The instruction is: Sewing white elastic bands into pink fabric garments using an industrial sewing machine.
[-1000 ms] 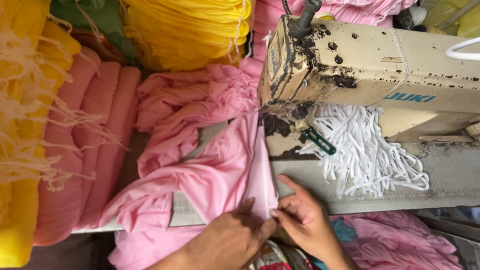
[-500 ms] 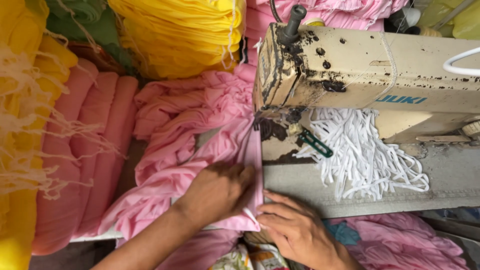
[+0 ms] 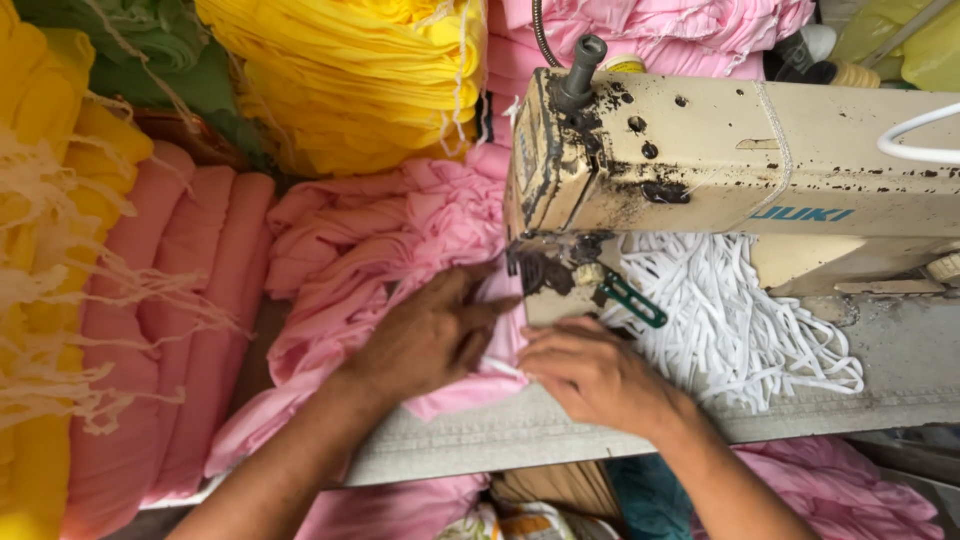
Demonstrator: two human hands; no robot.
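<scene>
My left hand point(image 3: 425, 335) lies flat on a piece of pink fabric point(image 3: 360, 270), fingers pointing toward the needle area of a worn cream sewing machine point(image 3: 720, 165). My right hand point(image 3: 595, 375) rests just right of it, pinching the edge of the pink fabric with a strip of white tape at the front of the machine bed point(image 3: 520, 430). Both hands sit directly below the machine's presser foot point(image 3: 540, 270). A green-handled tool point(image 3: 630, 300) lies beside the foot.
A loose pile of white elastic tape point(image 3: 730, 320) lies under the machine arm. Yellow fabric point(image 3: 350, 80) is heaped behind, rolled pink cloth point(image 3: 170, 330) and fringed yellow cloth point(image 3: 40, 250) at left, more pink fabric point(image 3: 640, 30) at the back.
Both hands have moved up the bed from its front edge to the presser foot, sliding the pink fabric with them. My left hand has spread flat on the cloth.
</scene>
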